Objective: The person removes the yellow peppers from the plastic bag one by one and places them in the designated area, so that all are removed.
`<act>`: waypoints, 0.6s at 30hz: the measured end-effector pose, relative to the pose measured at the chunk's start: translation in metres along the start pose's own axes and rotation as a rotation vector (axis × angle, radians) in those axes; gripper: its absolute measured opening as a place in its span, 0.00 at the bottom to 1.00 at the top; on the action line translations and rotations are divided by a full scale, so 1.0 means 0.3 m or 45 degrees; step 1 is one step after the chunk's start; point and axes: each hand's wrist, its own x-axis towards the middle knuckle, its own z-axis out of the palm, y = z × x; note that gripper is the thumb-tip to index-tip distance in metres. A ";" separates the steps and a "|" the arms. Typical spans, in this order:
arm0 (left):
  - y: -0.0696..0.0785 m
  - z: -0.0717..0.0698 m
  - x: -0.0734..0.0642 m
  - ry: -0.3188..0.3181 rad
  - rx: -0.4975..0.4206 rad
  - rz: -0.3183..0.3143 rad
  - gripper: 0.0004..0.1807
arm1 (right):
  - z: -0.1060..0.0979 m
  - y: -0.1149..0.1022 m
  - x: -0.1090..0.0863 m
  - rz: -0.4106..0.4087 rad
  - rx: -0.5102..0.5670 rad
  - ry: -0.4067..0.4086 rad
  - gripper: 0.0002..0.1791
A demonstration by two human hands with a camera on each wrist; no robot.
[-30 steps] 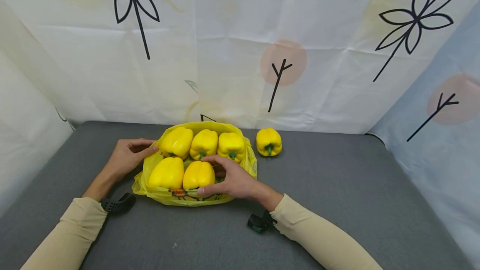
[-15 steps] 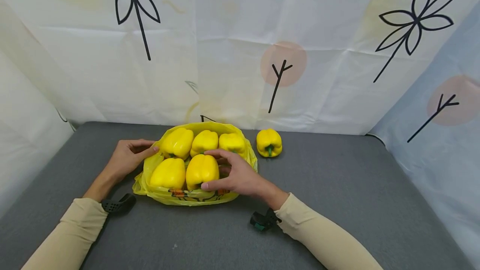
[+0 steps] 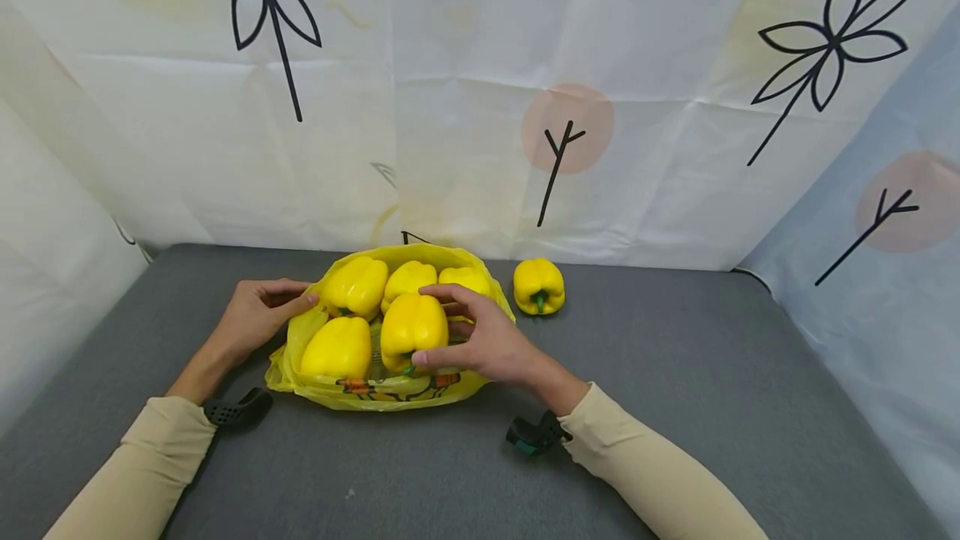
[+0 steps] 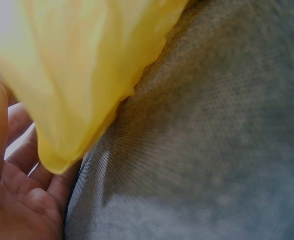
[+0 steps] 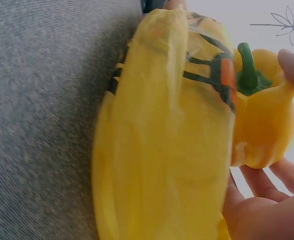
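A yellow plastic bag (image 3: 318, 392) lies spread open, with several yellow bell peppers inside. My right hand (image 3: 491, 342) grips one bell pepper (image 3: 412, 327) between thumb and fingers, raised over the front right of the bag. In the right wrist view that bell pepper (image 5: 262, 115) shows its green stem above the bag's printed side. My left hand (image 3: 258, 311) holds the bag's left rim between thumb and fingers. The left wrist view shows the bag's edge (image 4: 86, 90) hanging in front of the left fingers (image 4: 24, 150).
Another yellow bell pepper (image 3: 537, 286) sits on the grey table (image 3: 675, 357), just right of the bag. A white patterned curtain (image 3: 465, 107) rises behind the table. Each wrist wears a black strap.
My right hand has drawn the front right bell pepper upward and slightly to the right, out of its place in the bag. The left hand has stayed at the bag's rim.
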 end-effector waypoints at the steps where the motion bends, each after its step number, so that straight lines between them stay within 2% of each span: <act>1: 0.000 0.000 0.000 0.001 0.002 0.000 0.21 | -0.003 -0.003 0.000 -0.004 0.004 0.006 0.40; 11: -0.002 0.000 -0.001 -0.008 0.000 -0.004 0.21 | -0.039 -0.042 -0.014 -0.088 -0.029 0.049 0.41; 18: 0.002 0.002 0.000 -0.009 0.011 -0.014 0.22 | -0.060 -0.055 -0.022 -0.093 -0.007 0.056 0.42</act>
